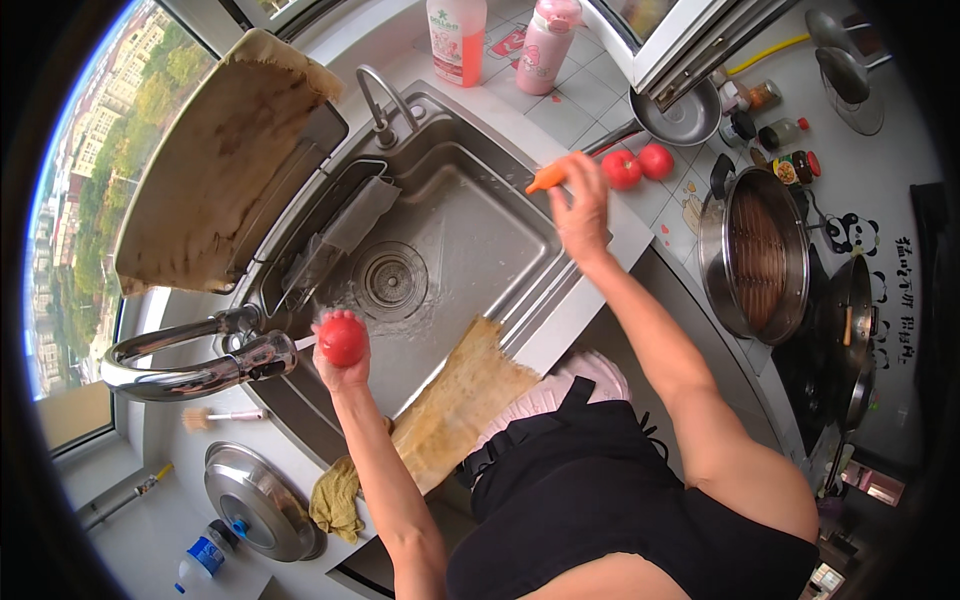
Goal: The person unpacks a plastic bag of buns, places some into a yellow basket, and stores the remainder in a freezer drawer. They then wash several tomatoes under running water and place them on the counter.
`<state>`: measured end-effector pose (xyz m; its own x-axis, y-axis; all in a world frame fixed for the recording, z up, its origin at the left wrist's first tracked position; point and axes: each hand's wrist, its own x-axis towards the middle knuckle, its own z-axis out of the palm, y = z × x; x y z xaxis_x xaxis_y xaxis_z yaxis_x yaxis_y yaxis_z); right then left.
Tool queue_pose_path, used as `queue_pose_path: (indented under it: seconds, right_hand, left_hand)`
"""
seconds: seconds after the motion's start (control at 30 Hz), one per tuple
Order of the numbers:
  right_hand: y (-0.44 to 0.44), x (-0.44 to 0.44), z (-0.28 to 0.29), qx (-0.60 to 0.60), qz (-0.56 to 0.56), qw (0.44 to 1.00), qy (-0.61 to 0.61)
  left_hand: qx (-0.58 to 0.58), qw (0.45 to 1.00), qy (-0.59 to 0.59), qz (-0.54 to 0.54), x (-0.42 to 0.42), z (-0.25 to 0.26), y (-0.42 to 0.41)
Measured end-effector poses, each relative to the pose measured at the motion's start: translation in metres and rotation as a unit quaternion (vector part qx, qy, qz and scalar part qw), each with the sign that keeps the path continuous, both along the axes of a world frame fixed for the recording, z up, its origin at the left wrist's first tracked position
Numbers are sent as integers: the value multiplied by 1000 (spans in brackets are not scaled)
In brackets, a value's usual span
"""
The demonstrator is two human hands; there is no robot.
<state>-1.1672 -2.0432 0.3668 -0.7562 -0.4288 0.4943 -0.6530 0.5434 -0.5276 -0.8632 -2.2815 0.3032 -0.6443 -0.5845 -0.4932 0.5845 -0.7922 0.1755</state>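
On my left palm [346, 371] rests a red tomato [342, 341], held under the chrome faucet [262, 360] with water at its mouth. My right hand [583, 214] grips a carrot [551, 174] by one end, over the right edge of the steel sink [480, 225]. Its other end points left over the basin. Two more tomatoes [622, 169] lie touching on the tiled counter, just right of that hand. The drain [391, 281] shows wet in the basin, and splashed water surrounds it.
A wire rack [360, 217] hangs inside the sink. A stained cloth [465, 397] drapes over the near edge. Counter items include a frying pan [679, 112], a steamer pot [754, 255], a pink bottle [547, 49], a metal lid [259, 499] and a brush [225, 417]. A cloth-covered board [217, 172] stands by the window.
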Motion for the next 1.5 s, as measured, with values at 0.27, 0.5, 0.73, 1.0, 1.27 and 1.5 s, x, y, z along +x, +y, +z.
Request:
queue_pose_path:
  seconds: [0.27,0.5,0.73,1.0,1.27,1.5]
  right_hand:
    - [60,-81,-56,76,-168,979,-82]
    - [-37,62,-21,-89,184,904,-375]
    - [-190,208,-52,-132,402,801,-424]
    - [-214,210,-18,1,564,599,-568]
    - [-220,203,-1,8,528,682,-505]
    - [-228,213,-32,-91,264,404,-871]
  left_hand:
    - [-14,999,-6,-41,-13,18,12]
    - [-95,981,-102,-135,-2,37,30]
    - [-160,971,-130,-122,37,51,24]
    - [-177,970,-100,-130,55,33,18]
    - [-95,993,-46,-58,29,40,22]
    - [-251,923,-283,-70,35,38,26]
